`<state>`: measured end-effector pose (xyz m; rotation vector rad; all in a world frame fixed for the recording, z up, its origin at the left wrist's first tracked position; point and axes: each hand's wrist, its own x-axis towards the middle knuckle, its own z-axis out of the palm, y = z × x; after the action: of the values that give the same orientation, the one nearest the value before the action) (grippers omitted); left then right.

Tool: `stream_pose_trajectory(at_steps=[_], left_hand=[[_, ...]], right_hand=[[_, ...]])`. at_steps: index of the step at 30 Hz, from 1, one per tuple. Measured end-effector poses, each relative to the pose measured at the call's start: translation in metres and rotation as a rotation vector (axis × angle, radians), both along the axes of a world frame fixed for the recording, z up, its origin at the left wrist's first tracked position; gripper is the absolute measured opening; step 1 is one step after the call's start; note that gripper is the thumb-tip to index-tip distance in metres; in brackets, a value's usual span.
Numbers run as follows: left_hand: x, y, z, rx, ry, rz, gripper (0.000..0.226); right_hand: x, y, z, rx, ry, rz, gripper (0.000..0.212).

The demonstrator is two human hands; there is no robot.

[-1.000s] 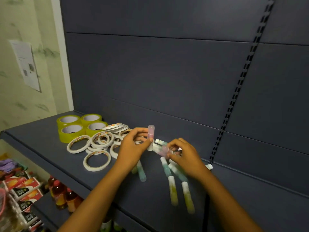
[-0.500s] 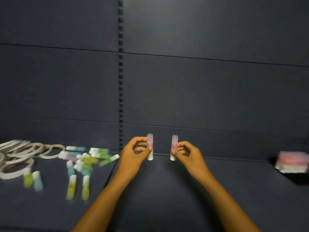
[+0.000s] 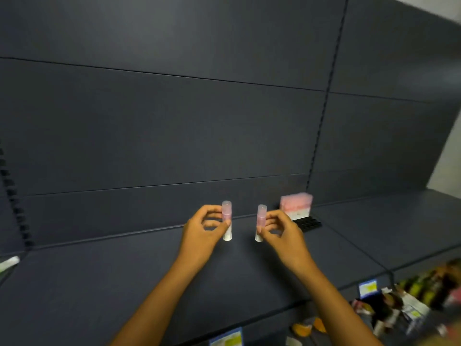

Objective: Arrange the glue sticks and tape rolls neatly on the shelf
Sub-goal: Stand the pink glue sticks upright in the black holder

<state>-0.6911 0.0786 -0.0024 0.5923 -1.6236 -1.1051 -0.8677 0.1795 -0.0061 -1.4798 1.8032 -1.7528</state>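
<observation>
- The left hand (image 3: pixel 203 229) pinches a pink-capped glue stick (image 3: pixel 227 221) between thumb and fingertips, holding it upright above the dark shelf (image 3: pixel 124 283).
- The right hand (image 3: pixel 283 232) grips a second pink glue stick (image 3: pixel 261 223) the same way, upright with a slight tilt, just beside the first but apart from it.
- Both sticks have pink tops and white bases; whether their bases touch the shelf I cannot tell.
- Behind the right hand, near the back panel (image 3: pixel 174 133), stands a block of pink-and-white glue sticks (image 3: pixel 296 205) in a black tray (image 3: pixel 308 224).
- At the far left edge lies a pale stick-like item (image 3: pixel 8 262), blurred.
- Below the shelf's front edge hang price labels (image 3: pixel 367 287), and blurred packaged goods (image 3: pixel 409 303) fill the lower shelf on the right.
</observation>
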Motion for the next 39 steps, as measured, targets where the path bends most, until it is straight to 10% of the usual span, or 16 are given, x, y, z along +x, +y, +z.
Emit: stream_pose_trajectory(at_steps=[19, 39], left_hand=[[-0.252, -0.054, -0.037, -0.028, -0.015, -0.003, 0.030], [-0.313, -0.024, -0.073, -0.067, -0.074, 0.330, 0.036]], right_hand=[[-0.222, -0.043, -0.029, -0.031, 0.063, -0.138, 0.044], [-0.291, -0.091, -0.075, -0.239, 0.158, 0.114, 0.050]])
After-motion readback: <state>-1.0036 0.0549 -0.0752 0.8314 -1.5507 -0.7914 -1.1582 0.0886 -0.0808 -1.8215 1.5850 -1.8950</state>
